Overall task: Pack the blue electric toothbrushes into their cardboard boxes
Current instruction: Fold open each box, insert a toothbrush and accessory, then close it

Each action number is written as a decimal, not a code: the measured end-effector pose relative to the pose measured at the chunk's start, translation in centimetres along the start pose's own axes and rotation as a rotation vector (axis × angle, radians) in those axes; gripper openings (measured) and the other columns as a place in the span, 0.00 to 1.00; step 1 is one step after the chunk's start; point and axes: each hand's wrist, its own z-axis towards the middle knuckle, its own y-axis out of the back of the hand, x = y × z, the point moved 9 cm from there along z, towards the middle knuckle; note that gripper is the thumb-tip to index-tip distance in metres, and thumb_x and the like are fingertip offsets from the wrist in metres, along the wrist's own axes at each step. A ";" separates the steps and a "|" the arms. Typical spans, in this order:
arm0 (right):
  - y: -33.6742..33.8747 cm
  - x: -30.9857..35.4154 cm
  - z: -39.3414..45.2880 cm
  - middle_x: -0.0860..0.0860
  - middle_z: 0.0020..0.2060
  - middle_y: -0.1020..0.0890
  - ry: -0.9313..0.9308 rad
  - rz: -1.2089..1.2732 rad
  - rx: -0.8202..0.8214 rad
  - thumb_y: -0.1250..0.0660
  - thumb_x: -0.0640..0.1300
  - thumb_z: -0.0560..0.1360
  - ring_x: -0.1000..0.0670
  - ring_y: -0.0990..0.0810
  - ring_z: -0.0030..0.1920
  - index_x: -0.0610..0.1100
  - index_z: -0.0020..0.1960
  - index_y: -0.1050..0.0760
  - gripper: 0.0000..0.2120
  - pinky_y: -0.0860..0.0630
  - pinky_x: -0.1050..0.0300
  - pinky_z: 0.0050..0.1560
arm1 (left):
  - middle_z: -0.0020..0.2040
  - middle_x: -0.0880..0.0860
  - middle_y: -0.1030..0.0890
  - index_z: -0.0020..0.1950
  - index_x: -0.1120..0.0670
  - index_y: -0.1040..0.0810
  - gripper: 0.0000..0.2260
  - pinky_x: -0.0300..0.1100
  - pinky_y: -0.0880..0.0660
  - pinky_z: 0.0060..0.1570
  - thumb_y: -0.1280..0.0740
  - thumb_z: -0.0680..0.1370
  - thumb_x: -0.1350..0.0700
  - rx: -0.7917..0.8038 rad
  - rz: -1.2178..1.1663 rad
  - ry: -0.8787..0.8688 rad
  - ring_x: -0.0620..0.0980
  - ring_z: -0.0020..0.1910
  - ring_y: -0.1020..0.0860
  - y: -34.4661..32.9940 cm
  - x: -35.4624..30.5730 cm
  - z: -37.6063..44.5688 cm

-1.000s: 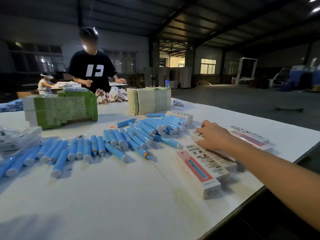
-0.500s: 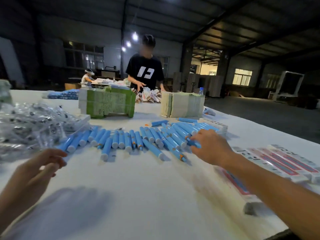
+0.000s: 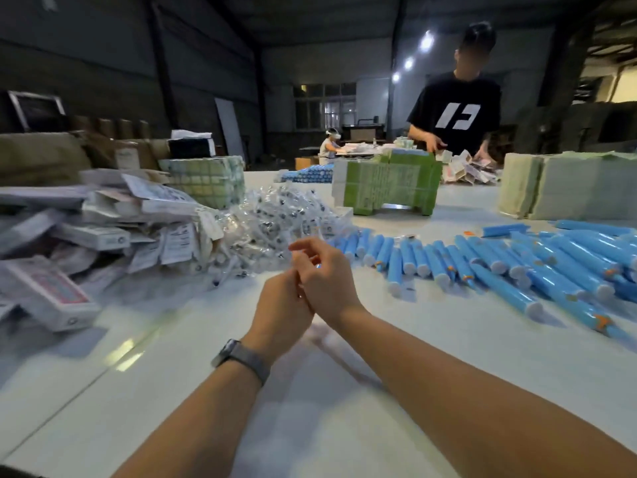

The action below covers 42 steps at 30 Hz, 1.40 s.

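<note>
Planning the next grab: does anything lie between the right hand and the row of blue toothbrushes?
Nothing visible does. The right hand hovers against the left hand above bare table, and the nearest toothbrushes lie to its right, with only open tabletop between.

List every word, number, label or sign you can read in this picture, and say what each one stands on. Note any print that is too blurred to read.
"12", or marks much like it: large white print on the chest of the black T-shirt worn by the person across the table.
Cardboard boxes at the left: printed labels, too blurred to read.
Green stack: fine print, too small to read.
Clear packets: tags unreadable.
</note>
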 end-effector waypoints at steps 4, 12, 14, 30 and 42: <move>-0.1 -3.3 -0.2 0.56 0.30 0.20 -0.078 0.102 -0.014 0.35 0.40 0.76 0.58 0.22 0.34 0.53 0.40 0.22 0.10 0.24 0.61 0.42 | 0.42 0.52 0.15 0.47 0.50 0.17 0.15 0.48 0.22 0.44 0.41 0.70 0.51 0.051 0.211 0.117 0.55 0.46 0.18 0.0 1.3 0.5; -0.5 -2.1 0.5 0.53 0.31 0.21 -0.091 0.342 -0.019 0.37 0.49 0.69 0.52 0.26 0.35 0.49 0.42 0.20 0.08 0.30 0.55 0.39 | 0.57 0.52 0.22 0.49 0.45 0.20 0.06 0.50 0.32 0.59 0.34 0.77 0.55 -0.429 0.438 0.289 0.58 0.63 0.28 12.7 3.7 1.2; -0.6 -1.5 0.5 0.56 0.30 0.21 -0.086 0.368 0.006 0.38 0.50 0.70 0.55 0.26 0.35 0.50 0.43 0.20 0.08 0.31 0.60 0.36 | 0.69 0.54 0.32 0.60 0.46 0.24 0.12 0.61 0.40 0.68 0.33 0.76 0.52 -0.512 0.671 0.407 0.60 0.70 0.39 17.8 6.0 0.2; -1.3 -1.5 0.4 0.54 0.41 0.18 -0.118 0.399 0.131 0.36 0.48 0.74 0.57 0.22 0.40 0.54 0.49 0.22 0.06 0.29 0.62 0.40 | 0.69 0.60 0.33 0.56 0.61 0.20 0.09 0.53 0.26 0.65 0.29 0.76 0.65 -0.595 0.369 0.067 0.60 0.67 0.31 17.8 1.2 -1.6; 2.0 -0.1 1.3 0.51 0.50 0.16 -0.021 0.497 0.189 0.36 0.39 0.79 0.52 0.16 0.51 0.48 0.63 0.24 0.13 0.21 0.64 0.46 | 0.59 0.57 0.22 0.66 0.41 0.35 0.31 0.38 0.19 0.47 0.33 0.75 0.72 -0.079 -0.591 0.150 0.42 0.50 0.17 -1.0 -3.3 1.9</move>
